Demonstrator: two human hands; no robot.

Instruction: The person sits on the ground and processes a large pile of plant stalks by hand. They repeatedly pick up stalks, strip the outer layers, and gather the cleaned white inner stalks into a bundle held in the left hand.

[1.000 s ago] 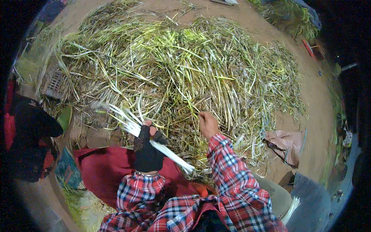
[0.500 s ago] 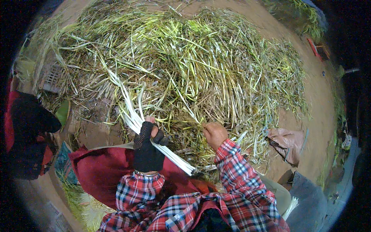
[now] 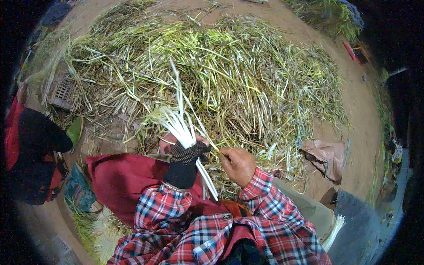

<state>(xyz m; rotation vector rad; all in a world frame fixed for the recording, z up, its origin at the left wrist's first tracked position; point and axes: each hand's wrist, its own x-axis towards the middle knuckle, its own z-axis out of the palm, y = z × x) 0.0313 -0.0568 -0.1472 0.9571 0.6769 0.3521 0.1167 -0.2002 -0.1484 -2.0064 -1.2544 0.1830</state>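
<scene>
My left hand (image 3: 181,163), in a black glove with a mesh back, is closed round a bunch of white scallion-like stalks (image 3: 181,128). Their bushy pale ends fan out above the fist, with one longer stalk rising past them. The lower ends come out below it, over the red cloth on my lap (image 3: 119,185). My bare right hand (image 3: 238,165), close by on the right, pinches the end of a thin pale stalk (image 3: 205,134). That strand slants up and left beside the bunch; whether it is still joined to the bunch I cannot tell.
A broad heap of loose green and yellowish leaves (image 3: 229,75) covers the ground ahead. A crumpled brown sheet (image 3: 327,157) lies right of it, a plastic crate (image 3: 64,92) at its left. White stalks (image 3: 334,232) rest by my right side. Another person's dark sleeve (image 3: 42,132) shows at left.
My left hand has shifted right, bringing the bunch closer to upright, and its bushy ends now show. My right hand has moved slightly left and toward me, pinching the thin stalk.
</scene>
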